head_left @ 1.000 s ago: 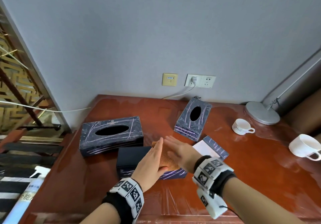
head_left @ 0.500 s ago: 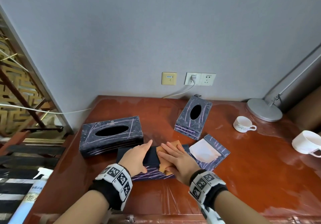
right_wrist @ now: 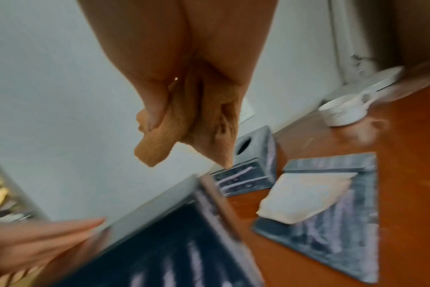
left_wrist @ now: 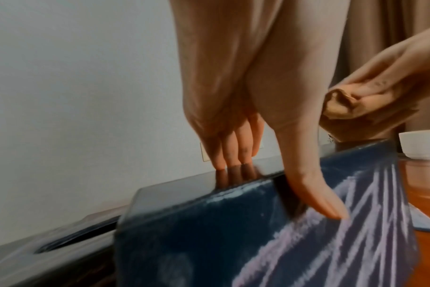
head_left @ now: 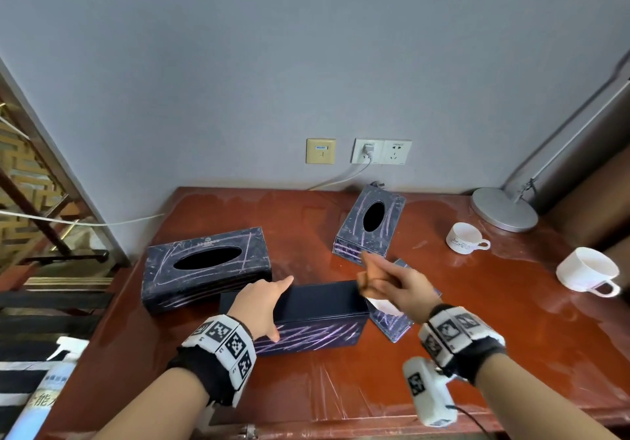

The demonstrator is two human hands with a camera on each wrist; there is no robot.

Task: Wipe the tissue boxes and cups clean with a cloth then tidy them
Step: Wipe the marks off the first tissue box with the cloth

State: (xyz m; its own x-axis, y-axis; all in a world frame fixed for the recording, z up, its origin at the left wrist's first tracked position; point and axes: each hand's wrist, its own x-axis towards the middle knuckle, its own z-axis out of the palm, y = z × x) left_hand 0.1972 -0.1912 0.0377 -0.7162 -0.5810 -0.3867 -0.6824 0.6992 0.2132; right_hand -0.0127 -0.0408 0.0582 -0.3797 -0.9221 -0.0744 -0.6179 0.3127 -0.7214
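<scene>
A dark tissue box [head_left: 324, 334] with pale streaks on its front lies at the table's near middle. My left hand [head_left: 272, 305] rests on its left end, straight fingers [left_wrist: 236, 151] on the top and thumb down the front face. My right hand [head_left: 392, 282] hovers just above the box's right end and pinches a bunched orange cloth [head_left: 366, 284], which is clear of the box in the right wrist view [right_wrist: 160, 143]. A larger tissue box [head_left: 204, 265] lies to the left and another [head_left: 371, 224] leans at the back. Two white cups [head_left: 465, 238] [head_left: 588, 274] stand on the right.
A flat box panel with a white tissue pack [head_left: 392, 320] lies right of the held box. A round lamp base [head_left: 504, 209] stands at the back right corner. A spray bottle [head_left: 51, 388] is off the table's left front. The red table [head_left: 341, 388] has a film-covered front strip.
My right hand has lifted the cloth off the box top and moved it right. My left hand has slid forward over the top, thumb on the front.
</scene>
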